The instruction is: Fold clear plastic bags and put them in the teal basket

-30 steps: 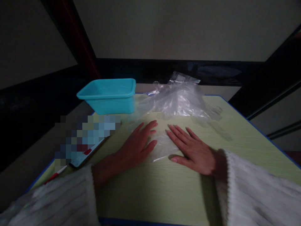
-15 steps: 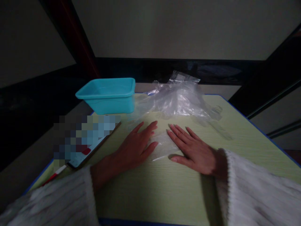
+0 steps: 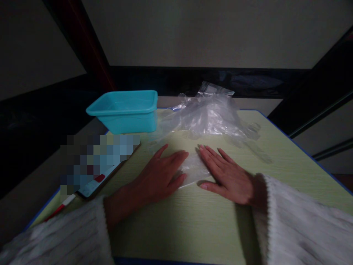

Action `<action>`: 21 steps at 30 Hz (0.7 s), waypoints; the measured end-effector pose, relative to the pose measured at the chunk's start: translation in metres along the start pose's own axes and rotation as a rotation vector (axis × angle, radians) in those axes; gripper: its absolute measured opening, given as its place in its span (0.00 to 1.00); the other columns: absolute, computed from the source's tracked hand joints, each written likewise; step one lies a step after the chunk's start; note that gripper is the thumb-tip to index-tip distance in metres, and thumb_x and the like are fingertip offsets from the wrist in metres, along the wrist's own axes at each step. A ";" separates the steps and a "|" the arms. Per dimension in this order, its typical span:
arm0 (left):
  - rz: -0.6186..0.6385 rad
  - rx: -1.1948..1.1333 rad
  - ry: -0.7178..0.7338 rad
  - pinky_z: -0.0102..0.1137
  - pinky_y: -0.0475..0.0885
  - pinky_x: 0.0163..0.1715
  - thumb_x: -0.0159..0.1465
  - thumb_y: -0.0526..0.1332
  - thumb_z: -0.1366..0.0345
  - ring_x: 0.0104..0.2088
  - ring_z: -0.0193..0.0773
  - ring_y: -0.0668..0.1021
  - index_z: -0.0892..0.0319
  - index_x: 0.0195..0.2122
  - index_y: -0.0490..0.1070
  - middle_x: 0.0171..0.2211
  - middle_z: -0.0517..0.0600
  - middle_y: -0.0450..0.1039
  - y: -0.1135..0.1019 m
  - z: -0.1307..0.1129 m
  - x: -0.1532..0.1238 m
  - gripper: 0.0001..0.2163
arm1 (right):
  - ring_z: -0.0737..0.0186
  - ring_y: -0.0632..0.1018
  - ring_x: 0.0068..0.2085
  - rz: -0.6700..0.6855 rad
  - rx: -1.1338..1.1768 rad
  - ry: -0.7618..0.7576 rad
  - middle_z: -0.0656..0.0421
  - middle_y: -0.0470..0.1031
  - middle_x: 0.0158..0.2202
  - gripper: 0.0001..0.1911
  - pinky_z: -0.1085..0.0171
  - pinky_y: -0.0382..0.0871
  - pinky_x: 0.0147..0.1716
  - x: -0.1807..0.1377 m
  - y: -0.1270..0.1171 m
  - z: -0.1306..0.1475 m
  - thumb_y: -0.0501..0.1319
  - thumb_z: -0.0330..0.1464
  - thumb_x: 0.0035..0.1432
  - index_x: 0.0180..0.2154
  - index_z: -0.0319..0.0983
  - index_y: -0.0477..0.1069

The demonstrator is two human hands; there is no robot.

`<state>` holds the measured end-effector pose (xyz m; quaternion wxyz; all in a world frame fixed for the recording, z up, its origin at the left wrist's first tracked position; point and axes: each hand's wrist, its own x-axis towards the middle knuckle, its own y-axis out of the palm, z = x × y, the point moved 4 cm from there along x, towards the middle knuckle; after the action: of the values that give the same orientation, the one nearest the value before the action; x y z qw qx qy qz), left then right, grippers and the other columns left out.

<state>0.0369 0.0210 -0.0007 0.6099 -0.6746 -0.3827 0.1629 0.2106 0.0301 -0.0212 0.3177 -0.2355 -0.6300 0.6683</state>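
Observation:
A small clear plastic sheet or folded bag (image 3: pixel 195 170) lies flat on the table between my hands. My left hand (image 3: pixel 161 176) rests at its left edge, fingers and thumb apart, the fingertips over the plastic. On its right side my right hand (image 3: pixel 224 175) lies flat, fingers stretched out, thumb to the left near the lower edge. Beyond both hands spreads a heap of crumpled transparent plastic (image 3: pixel 212 116), thin like disposable gloves or bags. How the small piece is folded I cannot tell.
A turquoise plastic basin (image 3: pixel 132 119) stands at the back left. In front of it is a phone or tablet (image 3: pixel 110 173), partly blurred out, with a red-and-white pen-like stick (image 3: pixel 64 202) beside it. The pale table (image 3: pixel 176 228) has a blue edge; a wall rises behind.
My left hand has shifted slightly to the right, its fingers lower and closer together over the small plastic piece. The right hand stays almost in place. The heap looks unchanged.

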 end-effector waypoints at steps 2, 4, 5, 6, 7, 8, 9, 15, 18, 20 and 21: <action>0.042 -0.001 0.022 0.47 0.46 0.60 0.64 0.51 0.65 0.56 0.42 0.67 0.65 0.56 0.57 0.56 0.59 0.64 0.000 -0.002 0.000 0.20 | 0.48 0.49 0.63 -0.015 -0.003 -0.009 0.41 0.45 0.63 0.44 0.43 0.49 0.57 0.000 0.000 -0.001 0.41 0.55 0.58 0.63 0.28 0.40; 0.073 0.001 0.048 0.48 0.43 0.60 0.64 0.51 0.64 0.58 0.42 0.65 0.64 0.57 0.57 0.58 0.58 0.60 0.001 -0.003 -0.001 0.20 | 0.48 0.49 0.63 -0.023 -0.012 -0.015 0.41 0.45 0.63 0.44 0.43 0.49 0.57 -0.001 0.001 -0.001 0.42 0.55 0.58 0.63 0.29 0.41; 0.084 0.007 0.057 0.48 0.42 0.60 0.65 0.51 0.64 0.58 0.42 0.64 0.63 0.57 0.57 0.59 0.58 0.59 0.001 -0.004 -0.001 0.20 | 0.48 0.49 0.63 -0.021 -0.015 -0.015 0.41 0.45 0.63 0.43 0.43 0.49 0.57 -0.001 0.002 -0.001 0.42 0.55 0.58 0.63 0.29 0.42; 0.092 0.017 0.064 0.47 0.41 0.60 0.65 0.50 0.63 0.58 0.42 0.63 0.62 0.57 0.57 0.60 0.57 0.58 0.001 -0.005 -0.002 0.20 | 0.48 0.49 0.63 -0.017 -0.017 -0.014 0.41 0.45 0.63 0.43 0.43 0.49 0.57 -0.001 0.002 -0.002 0.42 0.55 0.58 0.63 0.29 0.43; 0.100 0.030 0.070 0.47 0.41 0.60 0.65 0.50 0.62 0.58 0.43 0.63 0.62 0.57 0.58 0.60 0.57 0.57 0.002 -0.006 -0.003 0.20 | 0.48 0.49 0.63 -0.014 -0.018 -0.010 0.41 0.45 0.63 0.44 0.44 0.48 0.58 -0.001 0.002 -0.002 0.42 0.55 0.58 0.62 0.28 0.45; 0.107 0.045 0.075 0.47 0.41 0.60 0.65 0.50 0.61 0.58 0.44 0.64 0.63 0.57 0.58 0.60 0.57 0.57 0.002 -0.007 -0.004 0.20 | 0.48 0.50 0.63 -0.012 -0.018 -0.004 0.41 0.45 0.63 0.44 0.44 0.48 0.58 0.000 0.002 -0.002 0.41 0.55 0.58 0.62 0.28 0.46; 0.116 0.061 0.078 0.47 0.41 0.60 0.65 0.50 0.60 0.58 0.45 0.64 0.63 0.57 0.58 0.60 0.57 0.56 0.003 -0.008 -0.004 0.20 | 0.48 0.50 0.63 -0.012 -0.017 0.002 0.41 0.45 0.63 0.44 0.44 0.49 0.58 0.000 0.002 -0.002 0.41 0.56 0.57 0.62 0.27 0.47; 0.177 0.132 0.072 0.50 0.44 0.59 0.65 0.50 0.55 0.59 0.51 0.61 0.64 0.57 0.58 0.61 0.57 0.56 0.007 -0.013 -0.009 0.23 | 0.47 0.50 0.63 0.005 -0.026 0.021 0.39 0.45 0.63 0.47 0.44 0.49 0.58 0.001 0.002 -0.001 0.39 0.57 0.57 0.61 0.23 0.48; 0.194 0.160 0.069 0.50 0.45 0.59 0.65 0.50 0.53 0.60 0.53 0.59 0.64 0.58 0.57 0.62 0.58 0.53 0.008 -0.015 -0.011 0.25 | 0.48 0.49 0.63 -0.007 -0.018 0.018 0.39 0.44 0.63 0.46 0.45 0.49 0.58 0.000 0.002 -0.002 0.40 0.56 0.57 0.61 0.25 0.46; 0.211 0.178 0.065 0.51 0.45 0.58 0.64 0.50 0.51 0.60 0.54 0.58 0.64 0.59 0.55 0.62 0.59 0.52 0.009 -0.015 -0.012 0.27 | 0.49 0.49 0.63 -0.018 -0.012 0.018 0.39 0.44 0.63 0.45 0.45 0.49 0.58 -0.001 0.002 -0.003 0.42 0.56 0.57 0.62 0.26 0.45; 0.221 0.184 0.061 0.51 0.45 0.58 0.64 0.51 0.51 0.61 0.54 0.57 0.65 0.60 0.54 0.62 0.60 0.51 0.009 -0.016 -0.012 0.28 | 0.49 0.49 0.63 -0.018 -0.011 0.020 0.39 0.44 0.63 0.46 0.45 0.49 0.58 -0.001 0.002 -0.003 0.42 0.56 0.57 0.62 0.26 0.44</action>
<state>0.0424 0.0017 -0.0091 0.6588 -0.6586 -0.2706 0.2429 0.2130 0.0316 -0.0239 0.3287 -0.2385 -0.6325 0.6596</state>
